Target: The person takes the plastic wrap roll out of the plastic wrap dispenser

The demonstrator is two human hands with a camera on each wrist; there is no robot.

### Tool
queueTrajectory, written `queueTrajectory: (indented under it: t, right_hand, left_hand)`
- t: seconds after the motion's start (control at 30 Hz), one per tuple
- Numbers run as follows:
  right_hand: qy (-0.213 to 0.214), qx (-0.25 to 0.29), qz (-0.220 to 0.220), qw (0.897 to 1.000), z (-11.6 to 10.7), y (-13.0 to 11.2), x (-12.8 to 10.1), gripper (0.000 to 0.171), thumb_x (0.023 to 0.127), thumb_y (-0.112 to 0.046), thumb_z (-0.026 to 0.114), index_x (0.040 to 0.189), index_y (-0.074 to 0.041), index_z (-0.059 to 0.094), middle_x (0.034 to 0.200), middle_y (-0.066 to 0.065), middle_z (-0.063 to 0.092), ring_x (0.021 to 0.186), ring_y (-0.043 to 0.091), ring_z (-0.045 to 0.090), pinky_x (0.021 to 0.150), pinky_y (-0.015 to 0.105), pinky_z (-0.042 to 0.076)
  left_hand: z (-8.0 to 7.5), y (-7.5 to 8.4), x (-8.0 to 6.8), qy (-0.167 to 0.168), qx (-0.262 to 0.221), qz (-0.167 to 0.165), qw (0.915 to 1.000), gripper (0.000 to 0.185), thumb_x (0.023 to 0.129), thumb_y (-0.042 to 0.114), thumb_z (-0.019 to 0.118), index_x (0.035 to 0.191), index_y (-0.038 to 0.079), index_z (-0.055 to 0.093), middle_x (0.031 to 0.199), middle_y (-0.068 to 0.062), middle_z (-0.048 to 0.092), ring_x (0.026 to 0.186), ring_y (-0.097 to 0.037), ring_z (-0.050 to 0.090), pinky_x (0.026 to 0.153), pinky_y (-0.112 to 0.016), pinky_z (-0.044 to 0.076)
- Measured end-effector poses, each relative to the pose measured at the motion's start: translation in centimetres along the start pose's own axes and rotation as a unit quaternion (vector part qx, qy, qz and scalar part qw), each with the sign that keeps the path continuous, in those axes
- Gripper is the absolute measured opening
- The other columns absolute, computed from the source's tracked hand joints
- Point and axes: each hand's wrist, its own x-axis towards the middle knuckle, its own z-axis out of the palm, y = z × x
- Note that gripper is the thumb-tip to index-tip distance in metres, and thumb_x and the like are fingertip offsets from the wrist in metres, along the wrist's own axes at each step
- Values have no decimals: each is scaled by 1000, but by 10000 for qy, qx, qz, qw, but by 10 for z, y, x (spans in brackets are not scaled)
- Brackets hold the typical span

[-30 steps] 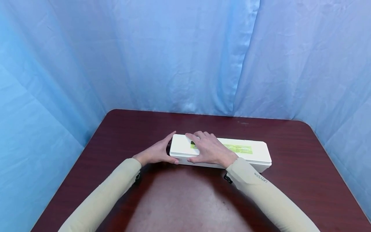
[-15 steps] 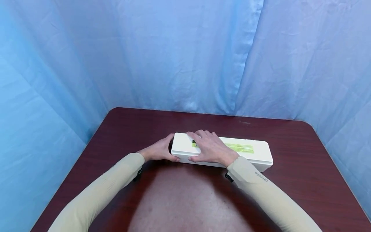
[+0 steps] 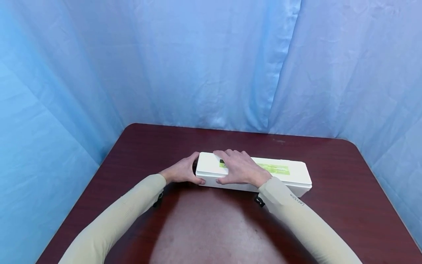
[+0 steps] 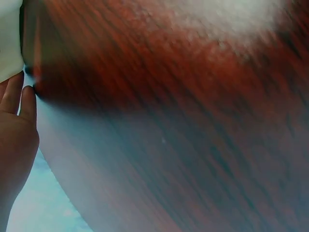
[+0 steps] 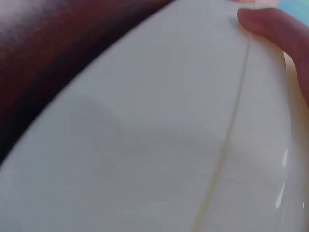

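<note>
Blue curtain behind dark wood surface. Long white box lies mid-surface, lid closed, contents hidden. Left hand cups box's left end; right hand flat on lid, thumb at front edge.

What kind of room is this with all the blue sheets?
Probably a small recording booth or test corner, not a home room. Blue cloth hangs on every side like a backdrop, and a dark red wooden table holds only a long white box that two hands touch.
</note>
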Motion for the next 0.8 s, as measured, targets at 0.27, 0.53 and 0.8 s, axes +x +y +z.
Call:
queueTrajectory:
  t: [0.27, 0.53, 0.8]
  right_hand:
    - [-139, 72, -82, 9998, -4, 1, 0, 89, 80, -56, 80, 152, -17, 47, 122, 6, 64, 105, 21, 59, 85, 47, 49]
    - [-194, -25, -122, 9997, -7, 0, -1, 89, 80, -54, 80, 152, -15, 46, 121, 6, 64, 102, 20, 59, 82, 43, 51]
    - [-223, -469, -89, 9986, -2, -16, 1, 96, 80, -52, 79, 155, -8, 40, 129, 11, 62, 110, 28, 61, 86, 50, 52]
  left_hand:
    - [2, -2, -1, 56, 45, 147, 9999, 97, 75, 33, 93, 149, 8, 36, 135, -7, 56, 117, -21, 56, 101, -39, 47]
    - [3, 2, 0, 100, 165, 245, 9995, 96, 73, 33, 94, 148, 9, 37, 133, -7, 56, 116, -21, 56, 100, -39, 47]
    - [5, 0, 0, 237, 373, 442, 9980, 94, 72, 31, 93, 144, 5, 40, 129, -8, 57, 112, -21, 57, 99, -40, 48]
